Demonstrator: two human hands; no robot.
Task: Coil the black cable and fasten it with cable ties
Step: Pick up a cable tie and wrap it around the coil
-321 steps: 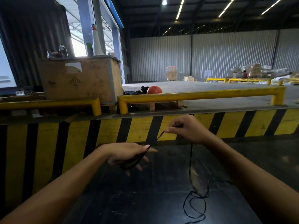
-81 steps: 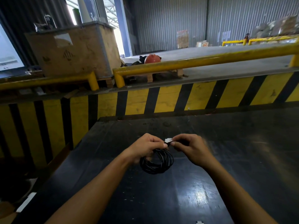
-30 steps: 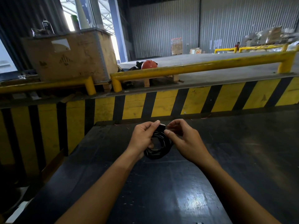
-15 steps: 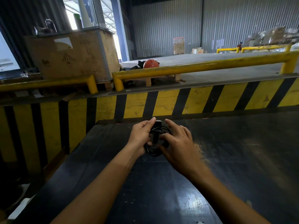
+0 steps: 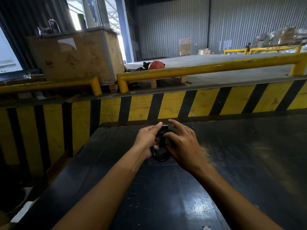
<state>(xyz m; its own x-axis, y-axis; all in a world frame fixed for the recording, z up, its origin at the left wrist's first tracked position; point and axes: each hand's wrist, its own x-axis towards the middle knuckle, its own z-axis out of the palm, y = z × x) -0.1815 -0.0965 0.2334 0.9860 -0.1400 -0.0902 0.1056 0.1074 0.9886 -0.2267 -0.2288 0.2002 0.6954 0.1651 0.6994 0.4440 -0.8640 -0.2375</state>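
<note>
The black cable is wound into a small round coil held upright just above the black table. My left hand is shut on the coil's left side, thumb and forefinger pinching a black strap-like piece with a pale tip at the top. My right hand lies against the coil's right side, thumb pressed on the strands, other fingers spread and lifted. The hands hide most of the coil. I cannot tell whether the strap is closed round the coil.
A yellow-and-black striped wall rises behind the table's far edge, topped by yellow rails. A wooden crate and an orange helmet stand beyond. The table drops off at its left edge.
Over ten seconds the loose cable became a tight coil. In the last second my right hand moved from pinching the coil's top to lying over its right side with fingers spread.
</note>
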